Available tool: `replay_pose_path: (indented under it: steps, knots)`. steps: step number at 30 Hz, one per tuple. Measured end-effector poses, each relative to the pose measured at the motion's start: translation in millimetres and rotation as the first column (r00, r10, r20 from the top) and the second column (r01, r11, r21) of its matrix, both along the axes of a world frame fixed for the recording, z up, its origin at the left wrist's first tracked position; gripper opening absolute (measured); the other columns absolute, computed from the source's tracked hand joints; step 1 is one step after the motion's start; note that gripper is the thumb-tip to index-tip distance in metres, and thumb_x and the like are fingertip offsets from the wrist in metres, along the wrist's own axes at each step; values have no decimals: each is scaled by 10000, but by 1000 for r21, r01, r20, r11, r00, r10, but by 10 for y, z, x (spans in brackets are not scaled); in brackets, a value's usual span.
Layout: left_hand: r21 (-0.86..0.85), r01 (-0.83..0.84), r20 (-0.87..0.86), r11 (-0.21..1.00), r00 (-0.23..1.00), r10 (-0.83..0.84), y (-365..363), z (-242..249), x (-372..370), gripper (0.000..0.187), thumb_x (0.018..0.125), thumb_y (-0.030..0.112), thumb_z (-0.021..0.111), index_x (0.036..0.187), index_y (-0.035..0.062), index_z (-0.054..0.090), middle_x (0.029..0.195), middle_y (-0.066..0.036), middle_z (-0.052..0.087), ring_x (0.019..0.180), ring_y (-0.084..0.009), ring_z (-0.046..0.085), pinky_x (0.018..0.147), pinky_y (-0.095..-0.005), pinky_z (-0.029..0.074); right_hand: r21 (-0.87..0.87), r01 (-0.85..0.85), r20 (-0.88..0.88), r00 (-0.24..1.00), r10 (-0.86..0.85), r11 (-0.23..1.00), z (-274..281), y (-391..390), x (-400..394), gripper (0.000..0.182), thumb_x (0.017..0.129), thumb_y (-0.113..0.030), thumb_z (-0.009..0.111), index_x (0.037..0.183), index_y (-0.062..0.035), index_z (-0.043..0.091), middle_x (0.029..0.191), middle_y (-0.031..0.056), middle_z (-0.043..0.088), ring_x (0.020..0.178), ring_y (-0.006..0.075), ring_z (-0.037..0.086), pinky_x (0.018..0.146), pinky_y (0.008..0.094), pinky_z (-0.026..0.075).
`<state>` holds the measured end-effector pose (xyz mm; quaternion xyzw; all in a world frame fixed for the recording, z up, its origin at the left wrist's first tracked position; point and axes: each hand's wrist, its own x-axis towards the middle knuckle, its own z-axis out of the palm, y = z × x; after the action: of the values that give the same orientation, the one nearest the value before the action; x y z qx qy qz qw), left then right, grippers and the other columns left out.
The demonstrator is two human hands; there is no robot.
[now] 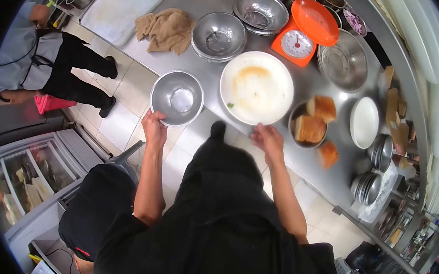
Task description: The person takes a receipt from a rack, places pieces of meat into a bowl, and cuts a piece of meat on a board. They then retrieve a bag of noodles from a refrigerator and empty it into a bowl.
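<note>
My left hand [155, 127] pinches the near rim of a steel mixing bowl [192, 106], which hangs past the table's front edge. A little light reflects in its bottom, and I see no food in it. On the right, my right hand [268, 141] has its fingers closed at the near rim of a large white plate [228, 93]. Brownish sauce smears and a small green scrap mark the plate's face. Part of the plate overhangs the table edge. Beside it stands a round container [296, 124] with bread pieces [310, 129] on top.
On the steel table [204, 69] are stacked steel bowls [219, 37], an orange scale [296, 43], a brown cloth [164, 29], a white cutting board [129, 4] and an oval white dish [364, 122]. One person [54, 54] stands left; another in a black cap [99, 205] is close at lower left.
</note>
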<state>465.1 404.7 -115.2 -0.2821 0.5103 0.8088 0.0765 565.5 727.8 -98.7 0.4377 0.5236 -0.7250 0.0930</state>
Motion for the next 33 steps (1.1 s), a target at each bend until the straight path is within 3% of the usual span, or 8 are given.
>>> replay_pose_path:
  steps: [2,6,12,18,29,33]
  knots:
    - [-3,-30,-20,1000,999,30,61,79,64,210,699,-42,476,895,0,539,773,-41,557,610,-123,525,528,-222,428,-35,31,11,999,-30,999,-19,-43,-125,366,862,-230,684,1070,38,547,983,123,616,821,200,638,686,324,556]
    - [-13,-42,-69,999,997,41,63,45,244,199,706,-41,477,889,5,537,755,-37,551,586,-116,509,508,-225,406,-100,182,-51,981,-187,978,-62,-74,-206,263,852,-89,572,1005,119,527,957,192,616,793,262,663,716,335,579]
    - [-40,-39,-132,998,991,33,151,51,572,208,700,-36,484,900,-4,533,811,-68,578,651,-161,550,555,-253,447,-119,176,-115,975,-189,977,-70,-220,342,305,821,-39,500,988,217,491,937,247,610,769,311,664,673,355,599]
    - [-88,-31,-224,996,975,11,250,208,849,119,718,-32,519,828,10,535,687,-44,531,521,-124,473,439,-260,361,-203,82,-164,979,-117,976,4,-225,1140,346,779,-31,500,1013,225,496,957,247,611,758,312,657,637,355,602]
    - [-5,-71,-237,997,969,68,469,365,1219,140,695,-18,550,809,37,490,699,-41,498,560,-149,485,470,-286,367,-46,55,-250,966,-65,997,409,18,2074,373,793,-48,493,1077,194,515,1007,234,628,808,289,666,666,351,599]
    - [-8,-118,-239,993,965,112,393,429,1116,122,705,-14,547,797,40,490,679,-35,480,551,-147,475,476,-292,381,-72,39,-231,972,-55,997,419,69,2166,382,784,-49,502,1071,203,515,1007,241,629,827,289,671,674,354,604]
